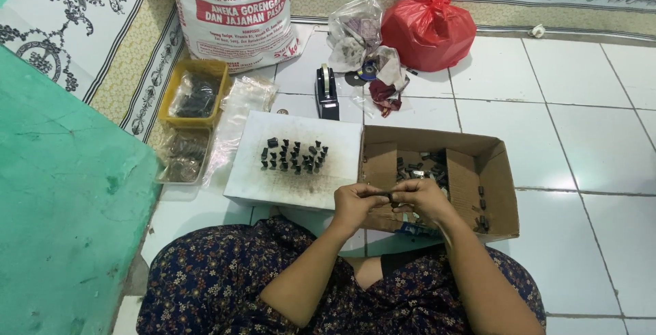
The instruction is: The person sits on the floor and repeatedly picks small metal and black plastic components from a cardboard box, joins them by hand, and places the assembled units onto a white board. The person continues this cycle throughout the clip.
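My left hand (355, 203) and my right hand (425, 197) meet in front of me, both pinching one small dark part (390, 196) between their fingertips. They hover over the near edge of an open cardboard box (492, 171) that holds several more small dark parts (420, 167). To the left of the box lies a white board (253, 171) with several small black pieces (294, 156) standing on it in rows.
A yellow tray (198, 68) and a clear tray (181, 157) of bagged parts sit left of the board. A tape dispenser (326, 92), clear plastic bags (355, 31), a red bag (427, 27) and a large white sack (232, 14) lie beyond. A green wall (61, 198) stands at left.
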